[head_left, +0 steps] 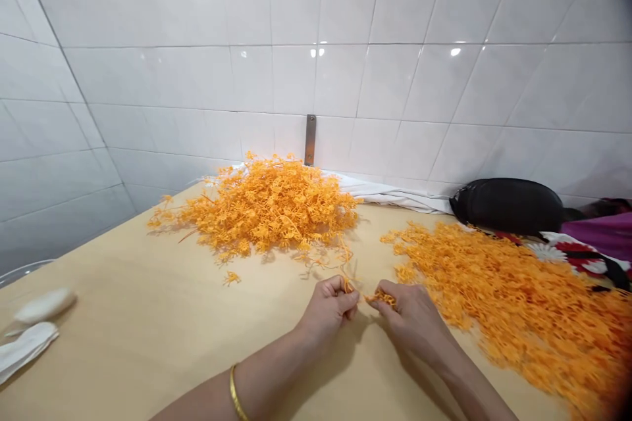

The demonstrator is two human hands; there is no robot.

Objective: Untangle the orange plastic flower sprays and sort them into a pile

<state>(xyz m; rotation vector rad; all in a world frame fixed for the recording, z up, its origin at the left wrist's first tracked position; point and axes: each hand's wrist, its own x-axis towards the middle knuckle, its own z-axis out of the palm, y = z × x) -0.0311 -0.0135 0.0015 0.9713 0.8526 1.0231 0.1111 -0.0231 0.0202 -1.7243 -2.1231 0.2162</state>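
Note:
Near the middle of the table my left hand (332,306) pinches a thin orange plastic sprig (347,285), whose stem trails back toward the heap. Just to its right, my right hand (407,312) is closed on small orange plastic pieces (386,298) that poke out between thumb and fingers. A short gap separates the two hands. Behind them rises a tall heap of branched orange sprigs (276,207). Right of my right hand spreads a flatter pile of loose orange pieces (513,283). One stray orange piece (232,278) lies apart in front of the heap.
The pale wooden table (162,335) meets a white tiled wall (296,79). A metal strip (310,139) and a white cloth (390,192) are at the back edge. On the right sit a black case (508,204) and patterned fabric (577,255). White items (44,306) lie far left.

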